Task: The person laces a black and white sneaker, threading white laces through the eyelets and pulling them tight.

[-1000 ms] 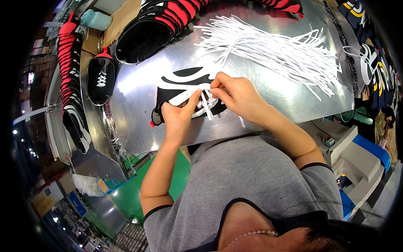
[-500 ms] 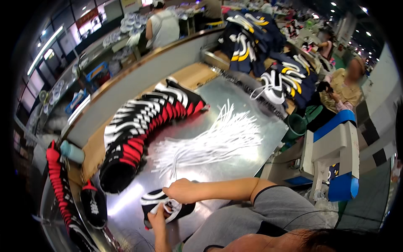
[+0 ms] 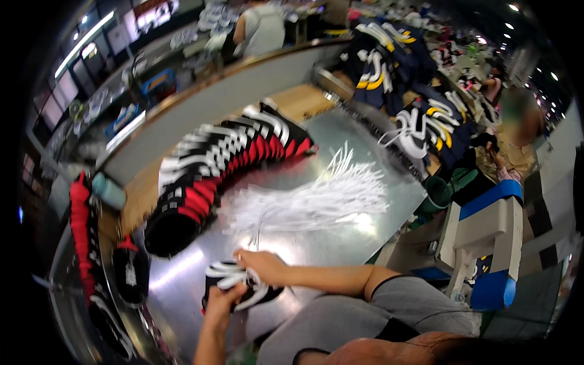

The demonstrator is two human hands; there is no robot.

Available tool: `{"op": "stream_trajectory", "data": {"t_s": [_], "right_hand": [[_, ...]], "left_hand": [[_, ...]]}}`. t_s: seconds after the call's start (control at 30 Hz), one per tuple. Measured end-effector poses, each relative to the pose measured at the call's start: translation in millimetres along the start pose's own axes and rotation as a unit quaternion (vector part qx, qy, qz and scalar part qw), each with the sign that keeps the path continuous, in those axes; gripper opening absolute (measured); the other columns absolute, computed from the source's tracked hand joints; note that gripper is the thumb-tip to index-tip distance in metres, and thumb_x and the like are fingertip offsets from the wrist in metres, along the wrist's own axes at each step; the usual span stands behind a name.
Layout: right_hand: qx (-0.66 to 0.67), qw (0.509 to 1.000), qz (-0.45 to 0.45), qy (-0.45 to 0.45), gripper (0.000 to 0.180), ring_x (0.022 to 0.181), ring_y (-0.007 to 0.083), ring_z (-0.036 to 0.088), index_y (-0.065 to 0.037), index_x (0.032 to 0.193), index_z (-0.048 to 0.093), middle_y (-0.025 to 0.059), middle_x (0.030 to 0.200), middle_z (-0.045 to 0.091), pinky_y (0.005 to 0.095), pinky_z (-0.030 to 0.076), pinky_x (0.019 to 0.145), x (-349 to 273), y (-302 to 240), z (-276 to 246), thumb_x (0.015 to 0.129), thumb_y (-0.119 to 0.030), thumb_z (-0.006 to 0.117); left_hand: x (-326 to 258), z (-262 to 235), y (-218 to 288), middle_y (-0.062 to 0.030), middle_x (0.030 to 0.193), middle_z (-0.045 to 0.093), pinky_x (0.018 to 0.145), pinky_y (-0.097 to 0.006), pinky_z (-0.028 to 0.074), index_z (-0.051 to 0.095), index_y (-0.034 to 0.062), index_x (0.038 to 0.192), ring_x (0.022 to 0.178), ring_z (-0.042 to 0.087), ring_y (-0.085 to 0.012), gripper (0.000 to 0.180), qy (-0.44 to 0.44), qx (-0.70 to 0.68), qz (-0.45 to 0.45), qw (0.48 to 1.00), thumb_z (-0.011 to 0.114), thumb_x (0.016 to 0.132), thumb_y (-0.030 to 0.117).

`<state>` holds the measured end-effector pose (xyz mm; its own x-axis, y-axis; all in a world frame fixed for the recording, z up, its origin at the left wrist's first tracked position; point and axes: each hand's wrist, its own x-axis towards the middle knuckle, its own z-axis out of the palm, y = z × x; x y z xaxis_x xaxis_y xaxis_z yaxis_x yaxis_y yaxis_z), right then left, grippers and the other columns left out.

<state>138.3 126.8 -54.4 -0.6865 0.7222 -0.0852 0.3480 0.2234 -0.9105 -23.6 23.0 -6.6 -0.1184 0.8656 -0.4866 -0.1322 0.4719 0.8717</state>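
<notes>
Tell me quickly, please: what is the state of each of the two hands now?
Left hand: closed on the white lace of the black shoe.
Right hand: closed, pinching the same white lace over the shoe.

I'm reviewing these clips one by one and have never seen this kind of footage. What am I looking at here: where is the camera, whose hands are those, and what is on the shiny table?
There is no machine here. The picture comes from a wide fisheye camera worn on a person's head, looking down, so straight edges bend. The two bare arms from below are the wearer's own. The left hand and right hand are both on a black shoe upper with white stripes, handling a white lace at it. It lies on a shiny metal table. Beyond it lies a loose bundle of white laces and a long overlapping row of black, white and red shoe uppers. Other people work in the background.
</notes>
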Motion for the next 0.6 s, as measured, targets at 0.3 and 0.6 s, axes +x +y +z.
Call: {"op": "stream_trajectory", "data": {"t_s": [0.3,0.6], "right_hand": [[-0.081,0.979,-0.064,0.173,0.02,0.079,0.0406,0.065,-0.006,0.11,0.06,0.0201,0.083,0.068,0.0485,0.05,0.069,26.1,10.7,10.7,0.096,-0.019,0.057],[0.167,0.976,-0.085,0.115,0.017,0.078,0.0251,0.068,-0.002,0.111,0.058,0.0137,0.084,0.068,0.0332,0.052,0.071,-7.3,-11.0,-11.8,0.097,-0.011,0.057]], "left_hand": [[-121.2,-42.3,63.7,-0.003,0.088,0.058,0.066,-0.025,0.04,0.058,0.0004,0.11,0.072,0.051,-0.0111,0.022,0.063,-0.283,0.286,0.913,0.065,0.089,0.0],[-34.0,31.4,-30.3,-0.0057,0.093,0.066,0.079,-0.035,0.045,0.067,0.0065,0.081,0.088,0.06,-0.0253,0.016,0.205,0.382,0.332,0.838,0.08,0.073,0.008]]}}
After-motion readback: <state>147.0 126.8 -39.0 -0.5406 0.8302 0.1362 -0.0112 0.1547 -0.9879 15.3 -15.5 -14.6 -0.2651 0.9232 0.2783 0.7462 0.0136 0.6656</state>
